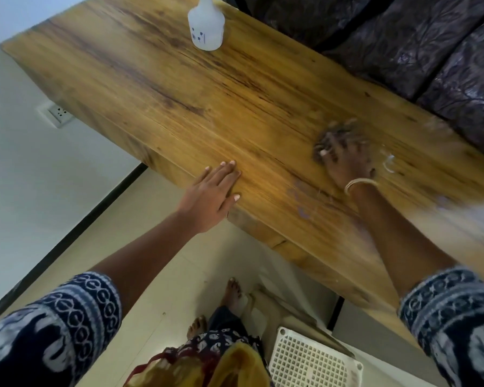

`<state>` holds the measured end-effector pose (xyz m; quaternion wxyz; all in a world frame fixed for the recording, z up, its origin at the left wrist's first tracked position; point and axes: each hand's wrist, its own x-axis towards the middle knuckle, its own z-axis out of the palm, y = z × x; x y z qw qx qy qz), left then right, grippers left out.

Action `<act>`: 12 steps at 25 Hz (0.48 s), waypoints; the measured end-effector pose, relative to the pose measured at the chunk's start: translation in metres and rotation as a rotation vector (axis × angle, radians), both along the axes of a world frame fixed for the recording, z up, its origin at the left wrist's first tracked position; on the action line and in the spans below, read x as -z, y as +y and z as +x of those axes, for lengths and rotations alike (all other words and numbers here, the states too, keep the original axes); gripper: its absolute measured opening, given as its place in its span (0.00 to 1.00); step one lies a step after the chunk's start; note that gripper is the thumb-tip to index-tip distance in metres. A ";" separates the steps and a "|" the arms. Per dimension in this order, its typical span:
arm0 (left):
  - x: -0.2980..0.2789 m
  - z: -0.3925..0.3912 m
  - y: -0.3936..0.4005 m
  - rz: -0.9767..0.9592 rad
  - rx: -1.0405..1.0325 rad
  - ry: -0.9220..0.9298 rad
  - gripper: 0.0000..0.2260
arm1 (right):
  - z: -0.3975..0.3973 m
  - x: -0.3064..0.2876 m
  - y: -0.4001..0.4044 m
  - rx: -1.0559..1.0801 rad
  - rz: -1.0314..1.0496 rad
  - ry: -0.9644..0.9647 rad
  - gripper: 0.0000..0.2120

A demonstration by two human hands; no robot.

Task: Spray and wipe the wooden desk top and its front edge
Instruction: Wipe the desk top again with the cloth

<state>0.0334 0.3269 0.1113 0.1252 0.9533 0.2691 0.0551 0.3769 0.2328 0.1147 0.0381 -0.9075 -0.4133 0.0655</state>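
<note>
The wooden desk top (196, 88) runs diagonally from upper left to lower right, and its front edge (263, 227) faces me. A translucent white spray bottle (206, 25) stands upright near the desk's far side. My left hand (211, 195) rests flat on the wood near the front edge, fingers straight. Farther right, my right hand (344, 160), with a bangle on the wrist, presses a dark cloth (329, 138) onto the desk; hand and cloth are motion-blurred. How the fingers lie on the cloth is unclear.
Dark quilted cushions (403, 48) border the desk's far side. A wall socket (57, 113) sits on the white wall at left. A white perforated plastic stool (310, 358) stands on the floor under the desk, beside my bare feet (232, 294).
</note>
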 end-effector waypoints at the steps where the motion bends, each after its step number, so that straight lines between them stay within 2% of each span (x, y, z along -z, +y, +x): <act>1: 0.001 0.006 -0.004 -0.005 0.007 -0.004 0.27 | -0.029 0.001 -0.010 -0.166 -0.003 -0.025 0.30; 5: 0.007 0.030 -0.016 -0.036 0.041 0.039 0.30 | -0.137 0.005 -0.089 -0.654 -0.003 -0.050 0.26; 7: 0.011 0.034 -0.017 -0.046 0.036 0.068 0.33 | -0.119 -0.004 -0.094 -0.811 0.013 -0.030 0.26; 9: 0.012 0.035 -0.017 -0.043 0.025 0.069 0.37 | -0.057 -0.001 -0.085 -0.634 0.010 -0.009 0.28; 12: 0.010 0.035 -0.015 -0.053 0.016 0.088 0.38 | 0.038 -0.005 -0.077 -0.037 0.058 0.020 0.33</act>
